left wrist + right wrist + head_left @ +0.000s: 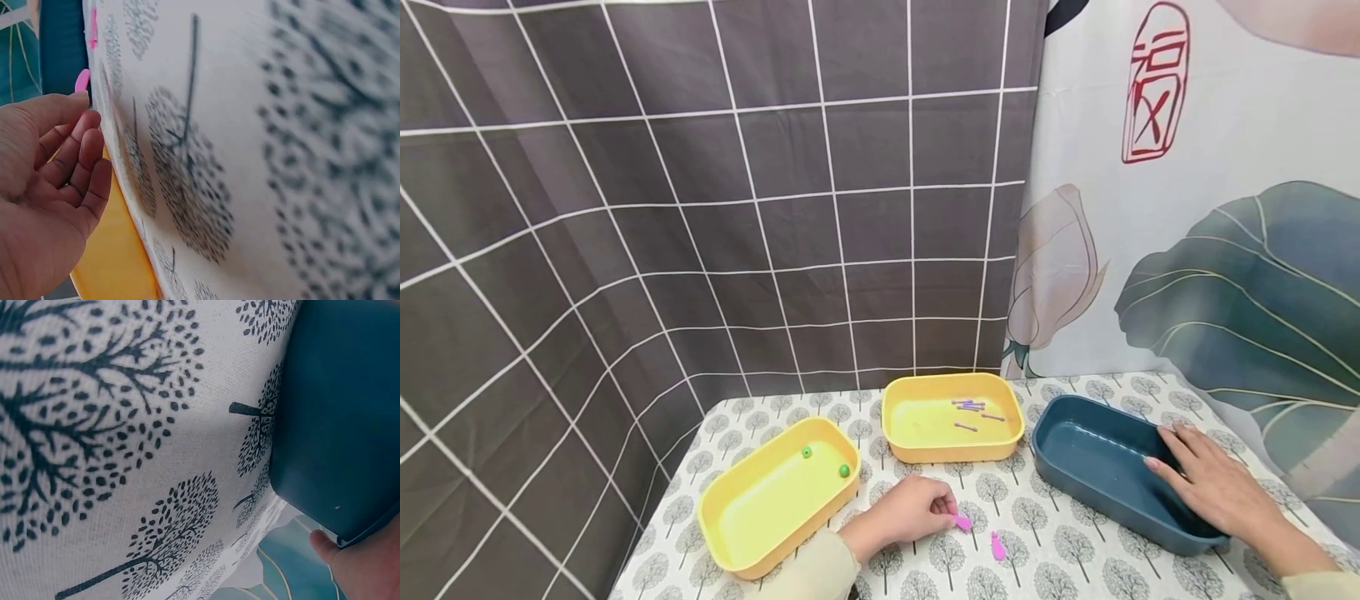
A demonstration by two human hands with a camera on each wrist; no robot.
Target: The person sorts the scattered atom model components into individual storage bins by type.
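Observation:
In the head view my left hand (917, 510) is low over the table and pinches a small pink piece (962, 522) between thumb and fingertips. The left wrist view shows the rounded end of this pink piece (82, 80) sticking out past the thumb of the left hand (59, 156). A second pink piece (997, 546), narrow at one end and wider at the other, lies on the tablecloth just right of it. My right hand (1213, 479) rests with extended fingers on the right rim of a dark blue tray (1097, 483); its thumb reaches over the inside.
A yellow tray (760, 492) on the left holds two small green balls (844, 471). Another yellow tray (917, 429), at the back, contains several small purple sticks (970, 406). The tree-print tablecloth (988, 492) runs up to a dark grid curtain (880, 225) behind.

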